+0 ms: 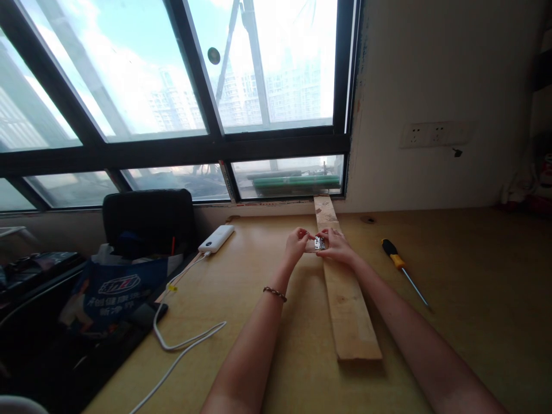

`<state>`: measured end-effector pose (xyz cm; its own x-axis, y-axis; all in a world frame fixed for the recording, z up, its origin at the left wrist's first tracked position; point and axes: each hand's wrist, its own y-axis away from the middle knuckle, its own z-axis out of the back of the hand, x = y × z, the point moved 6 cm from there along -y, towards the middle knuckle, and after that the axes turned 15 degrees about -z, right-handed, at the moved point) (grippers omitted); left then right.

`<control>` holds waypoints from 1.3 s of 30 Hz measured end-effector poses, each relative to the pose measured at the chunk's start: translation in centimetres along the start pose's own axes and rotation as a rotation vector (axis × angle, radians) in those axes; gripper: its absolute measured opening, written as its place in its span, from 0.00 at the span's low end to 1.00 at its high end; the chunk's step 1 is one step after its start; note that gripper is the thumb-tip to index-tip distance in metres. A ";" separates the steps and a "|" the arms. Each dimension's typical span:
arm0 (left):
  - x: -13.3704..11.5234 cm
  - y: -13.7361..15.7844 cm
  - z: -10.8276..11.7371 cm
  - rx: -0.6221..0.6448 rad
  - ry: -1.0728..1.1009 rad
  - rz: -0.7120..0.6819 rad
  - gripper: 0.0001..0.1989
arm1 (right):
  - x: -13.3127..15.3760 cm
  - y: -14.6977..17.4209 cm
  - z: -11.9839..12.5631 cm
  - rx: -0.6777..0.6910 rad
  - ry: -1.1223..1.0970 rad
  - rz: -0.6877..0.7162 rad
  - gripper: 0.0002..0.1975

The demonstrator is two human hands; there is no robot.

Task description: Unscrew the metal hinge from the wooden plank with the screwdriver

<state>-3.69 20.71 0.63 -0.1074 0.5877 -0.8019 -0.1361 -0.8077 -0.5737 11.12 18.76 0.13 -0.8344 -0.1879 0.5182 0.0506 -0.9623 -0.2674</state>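
A long wooden board (pixel 347 299) lies on the table, pointing away from me toward the window. Over its far half, both hands meet around a small shiny metal hinge (pixel 319 243) with holes in it. My left hand (pixel 297 242) is closed, its thumb and fingertips pinching at the hinge's left side. From the right, my right hand (pixel 337 246) reaches across the board with bent fingers gripping the hinge's other side. A small pale piece shows just left of the hinge; its kind is unclear. Right of the board rests a screwdriver (pixel 393 255) with a black and yellow handle.
A white power bank (pixel 217 238) with a white cable (pixel 190 346) lies on the table's left side. Beyond the left edge stand a black chair (pixel 149 215) and a blue bag (pixel 125 293). The window (pixel 276 144) and a wall with sockets (pixel 437 135) border the table's far side.
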 end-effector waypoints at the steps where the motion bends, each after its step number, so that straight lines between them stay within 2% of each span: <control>1: 0.2 -0.2 0.3 -0.067 0.017 0.007 0.02 | 0.0 0.0 0.0 -0.002 0.003 0.003 0.34; 3: 0.6 -0.3 0.9 -0.184 0.046 0.083 0.01 | 0.0 0.0 0.0 -0.003 0.011 0.008 0.33; 5: 1.0 -0.2 0.9 -0.233 0.107 0.226 0.04 | 0.1 0.1 0.0 -0.004 0.019 0.009 0.32; 8: 1.2 -0.2 0.3 -0.206 0.182 0.370 0.07 | 0.2 0.1 0.1 -0.002 0.019 0.011 0.32; 11: 1.1 -0.5 -0.1 -0.170 0.162 0.390 0.07 | 0.2 0.1 0.2 0.002 0.014 0.011 0.32; 14: 1.2 -0.7 -0.5 -0.073 -0.062 0.338 0.07 | 0.2 0.1 0.1 0.005 0.014 0.011 0.33; 17: 0.8 -0.6 -1.2 0.061 -0.363 0.197 0.05 | 0.3 0.1 0.1 -0.001 0.018 0.013 0.33; 19: 0.6 -0.3 -1.7 0.083 -0.432 0.135 0.06 | 0.3 0.1 0.1 -0.003 0.018 0.018 0.32; 24: 1.7 0.3 -2.3 0.065 -0.346 0.155 0.10 | 0.3 0.1 0.1 -0.004 0.019 0.017 0.31; 28: 2.5 0.2 -2.2 0.060 -0.336 0.150 0.08 | 0.2 0.0 0.0 0.003 0.023 0.004 0.32; 35: 1.2 0.1 -2.0 0.026 -0.436 0.010 0.09 | 0.1 0.0 0.0 0.002 0.032 0.010 0.33; 39: 0.5 -0.1 -1.9 -0.011 -0.421 -0.040 0.10 | 0.3 0.0 0.0 0.004 0.040 0.017 0.33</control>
<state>-1.87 20.97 -0.06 -0.4956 0.5848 -0.6421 -0.1383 -0.7830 -0.6064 10.91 18.71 0.27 -0.8547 -0.1961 0.4806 0.0670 -0.9598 -0.2726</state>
